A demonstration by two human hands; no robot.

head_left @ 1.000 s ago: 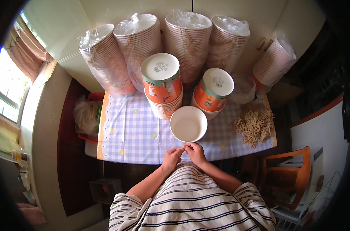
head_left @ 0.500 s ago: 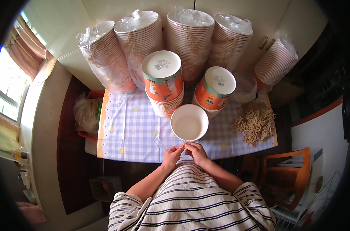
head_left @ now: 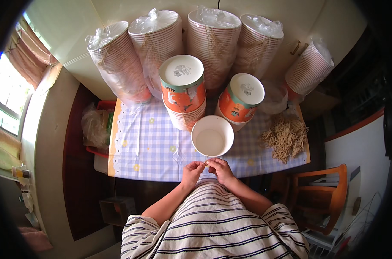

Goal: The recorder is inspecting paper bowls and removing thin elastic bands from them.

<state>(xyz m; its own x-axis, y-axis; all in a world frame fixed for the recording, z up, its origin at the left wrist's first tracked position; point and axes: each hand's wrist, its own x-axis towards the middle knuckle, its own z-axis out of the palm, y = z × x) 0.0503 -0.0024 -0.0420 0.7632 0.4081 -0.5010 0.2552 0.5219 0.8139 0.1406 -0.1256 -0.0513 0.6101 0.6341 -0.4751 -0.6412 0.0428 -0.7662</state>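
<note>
At the table's front edge my left hand (head_left: 192, 173) and my right hand (head_left: 221, 171) meet, both with fingertips pinched. Between them runs a short, thin pale cord (head_left: 207, 159), its ends hidden by the fingers. It reaches up to the near rim of a white paper bucket (head_left: 211, 137), which stands with its open mouth up and its inside bare; whether the cord passes through the wall I cannot tell. Behind it stand two upside-down stacks of orange and green printed paper buckets, a left stack (head_left: 184, 98) and a right stack (head_left: 237, 102).
Several tall bagged bucket stacks (head_left: 214, 47) line the back, and another bagged stack (head_left: 310, 69) leans at the right. A heap of tan cords (head_left: 284, 139) lies on the checked tablecloth (head_left: 150, 149). A wooden chair (head_left: 340, 200) stands at the right, a red crate (head_left: 102, 151) at the left.
Both hands keep their pinch at the bucket's near rim with only a tiny shift. The whole view has moved very slightly; the buckets and stacks stand as before.
</note>
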